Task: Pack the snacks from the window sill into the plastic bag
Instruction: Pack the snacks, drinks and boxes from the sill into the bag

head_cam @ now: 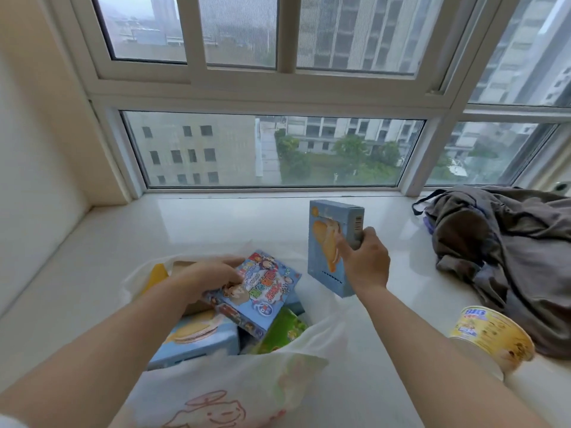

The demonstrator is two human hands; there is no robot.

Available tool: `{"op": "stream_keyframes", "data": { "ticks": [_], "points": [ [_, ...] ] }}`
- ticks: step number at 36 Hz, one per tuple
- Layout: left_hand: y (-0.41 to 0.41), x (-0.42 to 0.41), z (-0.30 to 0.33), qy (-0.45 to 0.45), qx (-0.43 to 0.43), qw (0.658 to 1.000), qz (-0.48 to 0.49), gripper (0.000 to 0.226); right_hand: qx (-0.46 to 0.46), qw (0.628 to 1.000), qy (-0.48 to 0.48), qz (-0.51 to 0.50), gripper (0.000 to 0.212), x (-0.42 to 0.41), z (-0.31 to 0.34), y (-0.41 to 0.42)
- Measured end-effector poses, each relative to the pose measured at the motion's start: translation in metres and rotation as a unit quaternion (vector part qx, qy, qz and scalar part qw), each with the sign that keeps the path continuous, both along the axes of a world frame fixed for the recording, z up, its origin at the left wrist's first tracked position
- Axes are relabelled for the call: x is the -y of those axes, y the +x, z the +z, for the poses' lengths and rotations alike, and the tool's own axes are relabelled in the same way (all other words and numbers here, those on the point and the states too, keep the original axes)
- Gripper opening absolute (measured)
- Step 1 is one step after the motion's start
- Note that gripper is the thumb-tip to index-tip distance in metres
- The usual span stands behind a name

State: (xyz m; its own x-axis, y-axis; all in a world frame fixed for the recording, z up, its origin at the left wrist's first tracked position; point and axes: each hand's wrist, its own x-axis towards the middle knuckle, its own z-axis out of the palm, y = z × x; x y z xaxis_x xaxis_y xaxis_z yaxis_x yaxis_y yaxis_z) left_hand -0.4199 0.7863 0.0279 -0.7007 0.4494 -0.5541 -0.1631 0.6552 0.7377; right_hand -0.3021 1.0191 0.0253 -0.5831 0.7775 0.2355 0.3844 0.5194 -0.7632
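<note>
Right hand grips a tall pale-blue snack box, fingers curled round its right edge. Box stands upright, barcode on the narrow side panel, a yellow-orange biscuit picture on the front; cannot tell whether its base touches the window sill. It sits just right of the plastic bag, far side of the bag's mouth.

Left hand holds a flat blue cartoon-printed box at its left edge, fingers curled over it, box tilted across the open bag. Beneath it in the bag: another pale-blue biscuit box lying flat, a green packet, something yellow at the far left, partly hidden.

Bag is thin, whitish, translucent, with a pink line drawing on the near side.

Near right, a yellow instant-noodle cup lies on its side on the sill, just beside a heap of grey-brown cloth.

Sill is glossy white stone, wide and deep. White-framed window behind; grey buildings and green trees outside. Cream wall on the left.
</note>
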Motion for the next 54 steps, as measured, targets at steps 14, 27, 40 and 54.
{"op": "stream_keyframes", "data": {
  "ticks": [14, 27, 40, 54],
  "points": [
    [-0.024, -0.013, -0.007, -0.114, -0.188, 0.975, -0.021, 0.039, 0.059, 0.882, -0.466, -0.049, 0.039, -0.035, -0.04, 0.018],
    [-0.02, 0.001, -0.016, -0.075, -0.131, 0.988, 0.013, 0.041, -0.099, 0.774, -0.625, 0.019, 0.039, -0.012, -0.058, 0.005],
    [0.001, -0.064, -0.01, -0.096, -0.166, 0.978, -0.079, 0.035, -0.27, 0.703, -0.656, 0.045, 0.032, -0.029, 0.026, -0.011],
    [0.036, -0.057, -0.033, -0.113, -0.321, 0.94, -0.036, 0.037, -0.182, 0.878, -0.442, 0.029, 0.034, -0.001, 0.021, -0.028]
  ]
}}
